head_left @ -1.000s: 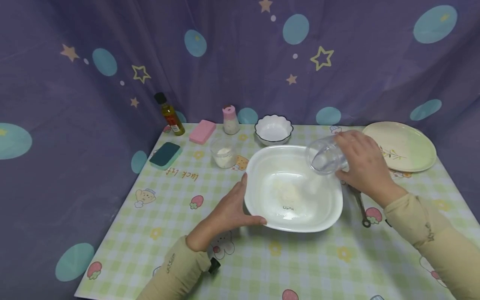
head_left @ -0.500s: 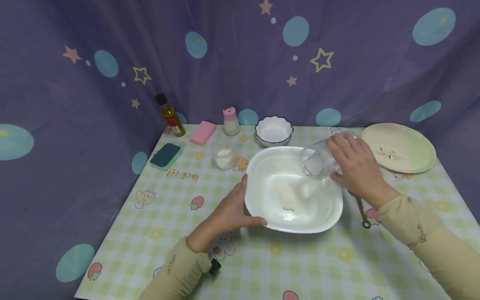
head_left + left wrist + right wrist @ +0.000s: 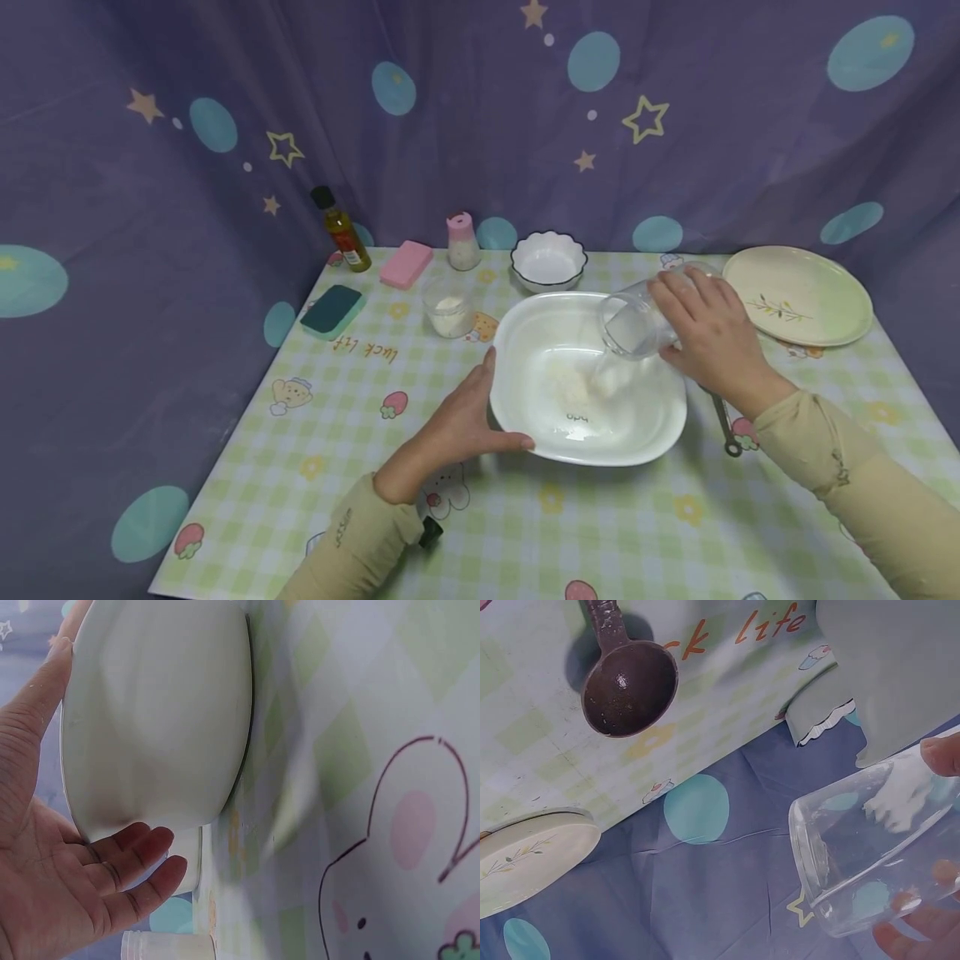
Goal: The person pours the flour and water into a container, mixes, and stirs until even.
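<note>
A white basin (image 3: pixel 517 417) with rounded corners stands on the table, a pale powdery patch (image 3: pixel 567 385) on its bottom. My left hand (image 3: pixel 457 421) holds its left end, thumb at the near rim; in the left wrist view the fingers (image 3: pixel 142 859) bend against the outer wall. My right hand (image 3: pixel 708 333) grips a clear cup (image 3: pixel 630 321), tilted with its mouth to the left above the basin. From the cup's lip a thin clear stream falls beside the powder. In the right wrist view a fingertip and thumb press the cup wall (image 3: pixel 855 840).
Behind the basin are a scalloped white bowl (image 3: pixel 549 262), a small clear cup of white powder (image 3: pixel 450 315), a pink-topped shaker (image 3: pixel 462 242), a pink sponge (image 3: pixel 406 264), a green sponge (image 3: pixel 332 312) and an oil bottle (image 3: pixel 345 237). An oval plate (image 3: pixel 810 292) and brown spoon (image 3: pixel 630 688) lie right.
My right hand has moved slightly left and tilted the clear cup further over the basin; a stream now shows below its lip. The left hand stays at the basin.
</note>
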The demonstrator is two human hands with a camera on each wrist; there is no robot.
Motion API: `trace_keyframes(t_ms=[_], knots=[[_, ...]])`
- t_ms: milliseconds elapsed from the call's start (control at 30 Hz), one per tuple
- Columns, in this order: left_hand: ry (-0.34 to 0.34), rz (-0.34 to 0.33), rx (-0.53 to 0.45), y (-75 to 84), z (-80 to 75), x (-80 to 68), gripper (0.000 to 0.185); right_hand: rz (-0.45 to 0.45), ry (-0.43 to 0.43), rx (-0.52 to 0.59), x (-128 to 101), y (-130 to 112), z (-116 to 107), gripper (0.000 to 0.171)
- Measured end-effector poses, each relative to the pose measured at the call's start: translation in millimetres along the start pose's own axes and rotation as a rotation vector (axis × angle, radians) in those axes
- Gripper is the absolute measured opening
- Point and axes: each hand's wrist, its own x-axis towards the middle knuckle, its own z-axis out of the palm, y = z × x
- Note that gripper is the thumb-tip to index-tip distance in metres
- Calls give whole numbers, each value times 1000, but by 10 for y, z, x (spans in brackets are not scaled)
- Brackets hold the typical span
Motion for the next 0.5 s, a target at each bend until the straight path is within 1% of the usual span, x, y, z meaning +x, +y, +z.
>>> trace_keyframes(t_ms=[200,500], knots=[[0,4,0,-5,2,5,137,-7,8,-15,20,-5,-3,97],[-5,6,5,-8,-1,-1,137,-7,-5,-38,37,-24,-9,99]])
